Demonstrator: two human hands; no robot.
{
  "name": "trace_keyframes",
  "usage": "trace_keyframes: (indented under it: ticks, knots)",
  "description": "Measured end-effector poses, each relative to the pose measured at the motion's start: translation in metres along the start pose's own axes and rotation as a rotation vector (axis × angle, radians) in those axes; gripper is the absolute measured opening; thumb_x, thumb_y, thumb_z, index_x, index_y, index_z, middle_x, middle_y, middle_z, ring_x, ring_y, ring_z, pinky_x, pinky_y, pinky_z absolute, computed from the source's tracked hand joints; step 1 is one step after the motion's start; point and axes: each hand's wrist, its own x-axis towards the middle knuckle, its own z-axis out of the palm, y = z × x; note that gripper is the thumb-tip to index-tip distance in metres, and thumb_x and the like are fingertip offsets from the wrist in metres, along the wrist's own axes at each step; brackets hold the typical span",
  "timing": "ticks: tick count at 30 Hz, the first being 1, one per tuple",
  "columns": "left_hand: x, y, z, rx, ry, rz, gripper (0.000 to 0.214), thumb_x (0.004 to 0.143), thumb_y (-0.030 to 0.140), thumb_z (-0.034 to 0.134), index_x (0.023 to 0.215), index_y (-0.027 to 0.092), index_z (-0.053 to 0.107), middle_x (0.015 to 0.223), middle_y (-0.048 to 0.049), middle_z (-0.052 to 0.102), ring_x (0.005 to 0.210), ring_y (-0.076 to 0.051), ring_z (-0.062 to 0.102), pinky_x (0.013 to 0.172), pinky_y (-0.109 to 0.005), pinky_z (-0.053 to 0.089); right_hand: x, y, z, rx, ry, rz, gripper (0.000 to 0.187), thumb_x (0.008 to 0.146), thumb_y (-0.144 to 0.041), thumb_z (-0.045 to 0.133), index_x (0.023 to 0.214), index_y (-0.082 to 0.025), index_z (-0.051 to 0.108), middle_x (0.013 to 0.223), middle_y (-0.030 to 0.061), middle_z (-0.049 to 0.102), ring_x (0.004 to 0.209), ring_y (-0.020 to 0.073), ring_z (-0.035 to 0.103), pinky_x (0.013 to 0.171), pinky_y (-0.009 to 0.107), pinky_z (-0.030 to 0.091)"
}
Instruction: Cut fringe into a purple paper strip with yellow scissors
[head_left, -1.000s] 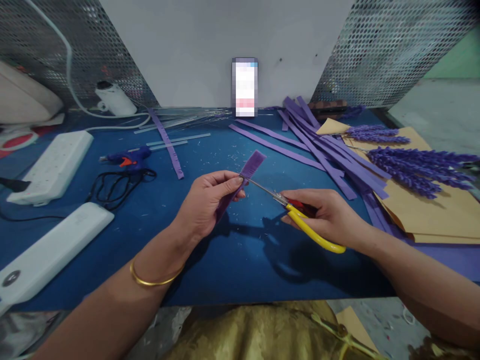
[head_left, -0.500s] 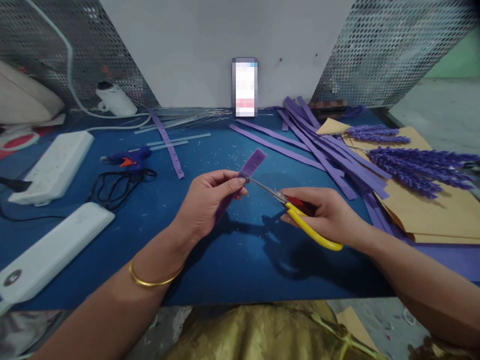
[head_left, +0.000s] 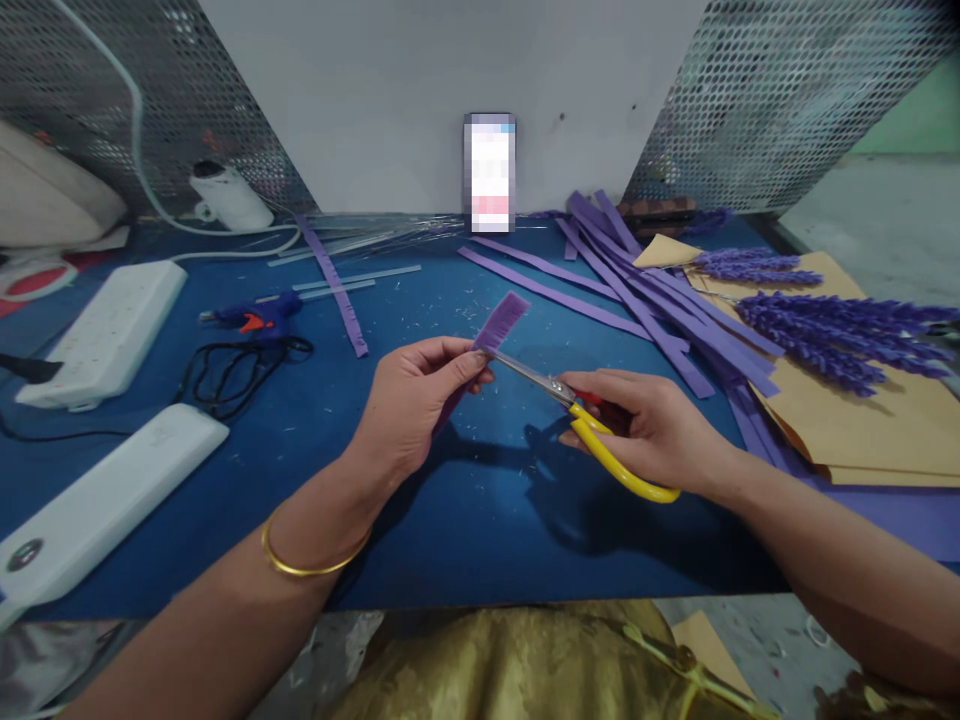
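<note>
Between thumb and fingers, my left hand [head_left: 427, 395] pinches a purple strip [head_left: 501, 320] above the blue tabletop. The strip's upper end slants up to the right and shows fine parallel cuts along its right edge; its lower part hangs beneath the hand, partly hidden. My right hand [head_left: 645, 425] is closed around the yellow and red handles of a pair of scissors [head_left: 615, 463]. The blades point left, with their tips at the strip's edge beside my left thumb. Whether the blades are parted there is too small to tell.
More purple strips [head_left: 645, 275] lie at the right, near purple flower stems [head_left: 840, 335] on brown paper [head_left: 892, 435]. On the left are a blue glue gun [head_left: 270, 316] with a black cord, a power strip [head_left: 105, 335] and a white device [head_left: 112, 510]. A phone [head_left: 490, 175] stands behind.
The scissor blades have shifted slightly left and changed angle against the strip. The strip's upper end has tilted slightly left and shows its cuts more clearly. Both hands keep their grips.
</note>
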Motion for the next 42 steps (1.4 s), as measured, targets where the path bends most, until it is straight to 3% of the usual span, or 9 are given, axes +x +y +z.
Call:
trace_keyframes:
  ticks: [12,20,26,35,42]
  knots:
    - [-0.0001,-0.0018,0.0003,-0.024,-0.015,-0.004,0.015,0.067,0.029,0.085,0.074,0.017,0.077,0.066,-0.0016,0.072,0.062,-0.012,0.062,0.065,-0.023,0.049,0.0016,-0.0059,-0.0054,-0.031,-0.019,-0.02,0.036,0.088,-0.043,0.068,0.112,-0.016,0.071,0.076,0.0034,0.065,0.06,0.0132,0.049,0.055,0.024,0.039]
    - [0.0003,-0.0005,0.0006,-0.015,-0.011,-0.033,0.016,0.067,0.029,0.085,0.074,0.017,0.077,0.067,-0.0023,0.072,0.063,-0.013,0.064,0.064,-0.024,0.05,-0.0004,-0.0062,-0.0076,-0.048,-0.01,-0.021,0.036,0.089,-0.045,0.066,0.111,-0.017,0.073,0.081,0.0061,0.07,0.063,0.0152,0.055,0.058,0.025,0.041]
    - [-0.0007,0.0001,0.0003,-0.043,-0.007,-0.04,0.014,0.07,0.029,0.084,0.075,0.018,0.077,0.066,-0.002,0.073,0.062,-0.012,0.064,0.064,-0.023,0.05,0.0002,-0.0054,-0.0063,-0.047,0.004,-0.025,0.035,0.088,-0.043,0.068,0.111,-0.016,0.073,0.076,0.0044,0.066,0.061,0.014,0.051,0.056,0.025,0.04]
    - [-0.0006,-0.0039,0.0001,0.019,0.001,0.007,0.015,0.07,0.03,0.083,0.076,0.018,0.077,0.067,-0.0017,0.072,0.064,-0.013,0.065,0.067,-0.024,0.051,0.0015,-0.0048,-0.0005,-0.003,-0.011,0.007,0.035,0.087,-0.042,0.069,0.11,-0.017,0.073,0.087,0.0065,0.071,0.062,0.0135,0.054,0.055,0.023,0.04]
    - [-0.0011,-0.0047,0.0003,-0.002,-0.018,0.009,0.014,0.071,0.029,0.083,0.076,0.017,0.077,0.065,-0.0016,0.072,0.063,-0.012,0.064,0.065,-0.022,0.05,0.0005,-0.005,-0.0036,-0.025,-0.021,-0.018,0.032,0.089,-0.042,0.067,0.107,-0.016,0.073,0.08,0.0047,0.067,0.063,0.0135,0.052,0.057,0.023,0.04]
